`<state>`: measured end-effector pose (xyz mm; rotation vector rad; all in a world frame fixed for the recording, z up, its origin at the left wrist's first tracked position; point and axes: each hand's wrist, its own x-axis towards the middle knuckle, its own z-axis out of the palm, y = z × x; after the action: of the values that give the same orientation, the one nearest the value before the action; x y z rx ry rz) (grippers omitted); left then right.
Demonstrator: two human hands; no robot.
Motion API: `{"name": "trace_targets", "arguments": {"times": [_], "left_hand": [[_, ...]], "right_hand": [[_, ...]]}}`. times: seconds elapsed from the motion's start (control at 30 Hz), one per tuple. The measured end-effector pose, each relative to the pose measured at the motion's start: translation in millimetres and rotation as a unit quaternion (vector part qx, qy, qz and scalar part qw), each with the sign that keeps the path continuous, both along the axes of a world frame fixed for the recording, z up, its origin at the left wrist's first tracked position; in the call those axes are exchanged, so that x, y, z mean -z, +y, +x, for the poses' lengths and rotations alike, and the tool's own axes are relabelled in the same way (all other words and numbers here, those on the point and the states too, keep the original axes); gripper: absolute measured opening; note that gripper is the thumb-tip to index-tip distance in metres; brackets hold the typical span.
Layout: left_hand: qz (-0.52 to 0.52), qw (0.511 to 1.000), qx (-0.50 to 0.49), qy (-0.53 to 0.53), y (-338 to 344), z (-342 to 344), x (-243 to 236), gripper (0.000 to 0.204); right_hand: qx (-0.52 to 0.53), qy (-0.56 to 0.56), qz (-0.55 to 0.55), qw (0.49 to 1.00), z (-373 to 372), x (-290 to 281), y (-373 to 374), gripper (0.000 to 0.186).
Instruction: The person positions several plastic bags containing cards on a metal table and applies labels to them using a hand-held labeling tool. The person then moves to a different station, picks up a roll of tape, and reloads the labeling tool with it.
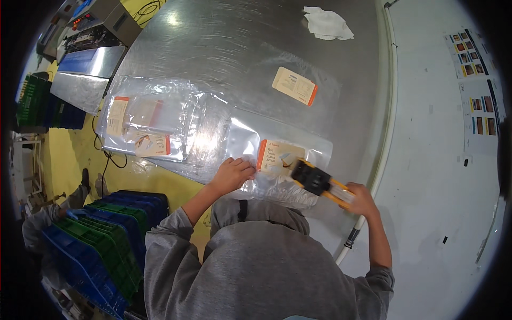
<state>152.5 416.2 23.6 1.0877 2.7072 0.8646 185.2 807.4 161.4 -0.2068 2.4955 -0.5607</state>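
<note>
My right hand is closed round the yellow handle of a label gun. The gun's black head is over the right end of a printed label panel on a clear plastic bag. Whether the head touches the bag cannot be made out. My left hand lies on the same bag, just left of the panel, fingers resting on the film. Another clear bag with a cream and orange panel lies farther back. More printed clear bags overlap at the table's left side.
The metal table bears a crumpled white cloth at the far right. A pale pipe runs along the right edge by the wall. Blue and green crates stand at lower left, beside another person's gloved hand. A machine stands far left.
</note>
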Motion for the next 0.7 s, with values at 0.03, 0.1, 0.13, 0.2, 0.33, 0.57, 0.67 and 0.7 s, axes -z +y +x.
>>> {"name": "trace_targets", "arguments": {"times": [0.03, 0.1, 0.13, 0.2, 0.33, 0.57, 0.67, 0.7], "left_hand": [[0.006, 1.000, 0.003, 0.004, -1.9, -1.9, -4.6, 0.016], [0.021, 1.000, 0.015, 0.005, -1.3, -4.4, -5.1, 0.015], [0.028, 0.999, 0.021, 0.003, -2.0, -5.9, -3.4, 0.015], [0.034, 0.999, 0.033, 0.004, -2.3, -8.5, -0.6, 0.014], [0.033, 0.998, 0.048, 0.000, -0.1, -13.6, 5.3, 0.013], [-0.053, 0.987, 0.148, -0.024, 5.1, -44.3, -43.6, 0.007], [-0.014, 0.999, 0.020, 0.043, 16.8, -80.2, -120.9, 0.014], [0.111, 0.974, -0.121, 0.155, 20.7, -80.1, -137.9, 0.020]], "right_hand": [[0.021, -0.010, 0.004, 1.000, 3.8, -10.6, 4.4, 0.030], [-0.052, 0.128, -0.074, 0.988, 13.1, -28.3, 6.6, 0.027], [-0.001, 0.096, -0.071, 0.993, 26.8, -20.8, 17.3, 0.026], [0.107, 0.039, -0.068, 0.991, 48.2, -15.9, 24.2, 0.026], [0.261, -0.008, -0.130, 0.957, 69.7, -6.4, 22.3, 0.037], [0.318, 0.004, -0.197, 0.927, 83.7, -5.1, 10.9, 0.043], [0.514, -0.181, -0.453, 0.705, 85.1, -1.4, 13.0, 0.043], [0.575, -0.261, -0.548, 0.548, 85.1, 7.5, 16.4, 0.043]]}}
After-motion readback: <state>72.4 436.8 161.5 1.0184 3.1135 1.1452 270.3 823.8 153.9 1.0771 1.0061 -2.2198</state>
